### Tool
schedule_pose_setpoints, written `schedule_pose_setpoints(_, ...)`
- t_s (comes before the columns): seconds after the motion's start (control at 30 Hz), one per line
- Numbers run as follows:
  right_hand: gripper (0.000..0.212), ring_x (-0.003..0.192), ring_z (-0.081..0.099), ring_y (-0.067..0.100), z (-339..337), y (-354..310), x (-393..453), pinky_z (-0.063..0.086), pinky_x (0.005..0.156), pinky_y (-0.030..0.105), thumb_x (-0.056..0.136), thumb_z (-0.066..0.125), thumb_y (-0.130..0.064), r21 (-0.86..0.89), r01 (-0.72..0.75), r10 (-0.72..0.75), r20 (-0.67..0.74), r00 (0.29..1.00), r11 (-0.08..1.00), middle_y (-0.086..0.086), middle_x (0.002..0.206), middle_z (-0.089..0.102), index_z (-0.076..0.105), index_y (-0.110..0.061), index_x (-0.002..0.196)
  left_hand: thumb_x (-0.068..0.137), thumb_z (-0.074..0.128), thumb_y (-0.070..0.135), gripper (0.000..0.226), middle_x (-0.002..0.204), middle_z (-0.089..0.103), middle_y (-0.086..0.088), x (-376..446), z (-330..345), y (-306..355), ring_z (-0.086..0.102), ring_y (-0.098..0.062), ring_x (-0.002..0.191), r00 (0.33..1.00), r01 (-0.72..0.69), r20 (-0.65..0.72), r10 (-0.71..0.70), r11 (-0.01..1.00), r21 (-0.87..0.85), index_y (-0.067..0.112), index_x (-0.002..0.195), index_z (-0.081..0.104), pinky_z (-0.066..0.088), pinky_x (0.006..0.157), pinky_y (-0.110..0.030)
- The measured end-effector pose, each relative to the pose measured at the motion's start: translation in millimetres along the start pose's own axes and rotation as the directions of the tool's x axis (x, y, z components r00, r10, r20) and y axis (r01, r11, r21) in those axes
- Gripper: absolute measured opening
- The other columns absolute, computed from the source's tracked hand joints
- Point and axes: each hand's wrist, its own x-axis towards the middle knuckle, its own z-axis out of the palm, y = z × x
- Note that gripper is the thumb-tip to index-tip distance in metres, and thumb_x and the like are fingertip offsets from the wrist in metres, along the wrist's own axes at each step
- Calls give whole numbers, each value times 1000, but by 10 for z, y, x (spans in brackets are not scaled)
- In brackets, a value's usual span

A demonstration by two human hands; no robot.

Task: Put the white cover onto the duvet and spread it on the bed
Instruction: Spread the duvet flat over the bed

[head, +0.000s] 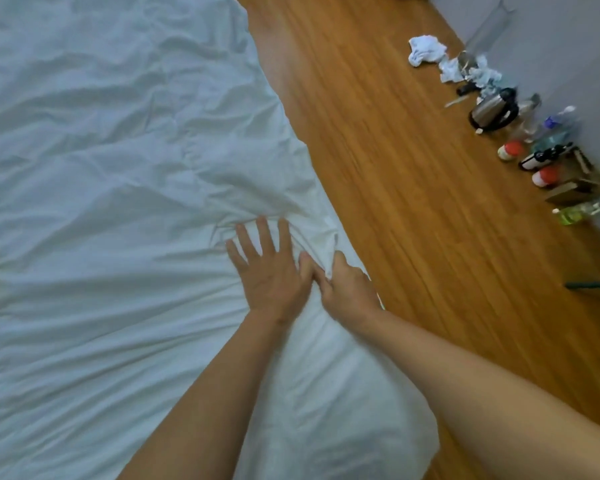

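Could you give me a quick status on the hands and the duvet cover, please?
Left hand flat, pressing white cover. Right hand has a pinch grip on its edge by the bedside. Cover wrinkled, not yet smooth. Nothing in the way.

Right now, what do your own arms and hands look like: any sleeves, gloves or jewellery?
Both forearms are bare to the frame's edge: no sleeves show. The left hand and right hand wear no gloves, and no rings, watch or bands are visible.
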Motion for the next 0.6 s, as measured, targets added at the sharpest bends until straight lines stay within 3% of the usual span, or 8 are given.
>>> schedule_pose_setpoints(0.1,32,84,67,35,7,58,3,49,68,41,101,48,-47,-25,10,-8,51,999,1000,10,89,70,47,-15,104,96,38,54,69,164,25,-16,37,-49,198,13,-45,152,999,41,-30,-43,996,-75,18,155,37,7,120,-66)
schedule_pose_setpoints(0.17,25,80,70,21,-76,42,121,55,70,40,91,61,-42,180,-67,34,180,983,981,-1,85,73,56,-19,97,96,35,64,75,164,27,-13,129,-78,324,11,-39,154,995,90,-28,-95,986,-139,18,155,37,3,123,-61)
schedule_pose_setpoints(0.23,21,81,71,12,-288,-43,474,59,72,37,81,72,-34,455,-142,15,270,963,879,-5,85,74,64,-19,95,95,31,69,78,164,30,-9,242,-85,408,12,-35,155,984,163,-36,-172,971,-176,20,154,41,5,124,-59)
schedule_pose_setpoints(0.3,41,92,69,22,-508,-245,1079,57,73,37,71,69,-24,637,-169,5,252,968,752,5,98,71,61,-12,109,94,31,70,79,162,33,-10,335,-56,484,15,-36,154,974,209,-54,-219,966,-153,19,153,44,8,123,-60)
schedule_pose_setpoints(0.37,74,106,63,24,-653,-673,1720,54,82,35,71,67,-36,664,-101,-43,197,979,741,9,121,61,44,-10,137,88,33,81,92,162,33,-15,389,-31,596,14,-40,154,968,248,-13,-251,962,-115,15,152,44,6,123,-62)
schedule_pose_setpoints(0.43,101,130,51,27,-681,-1209,2234,47,104,39,80,72,-54,482,179,-264,115,958,858,12,151,41,14,-27,159,79,36,90,107,161,33,-19,434,-13,696,13,-43,154,950,311,22,-310,945,-98,12,152,45,6,122,-64)
schedule_pose_setpoints(0.5,98,121,55,36,-604,-1550,2561,47,99,39,93,65,-53,161,481,-504,176,845,862,26,156,25,-10,-48,157,70,39,96,117,159,35,-20,459,-26,797,20,-44,151,926,378,50,-375,922,-84,12,152,44,11,121,-64)
schedule_pose_setpoints(0.6,67,102,60,43,-482,-1554,2820,50,85,42,106,42,-49,-221,708,-622,353,699,671,37,147,24,4,-45,161,63,49,94,116,150,37,-17,437,-225,1031,39,-39,130,824,563,69,-562,826,-3,28,156,29,32,110,-53)
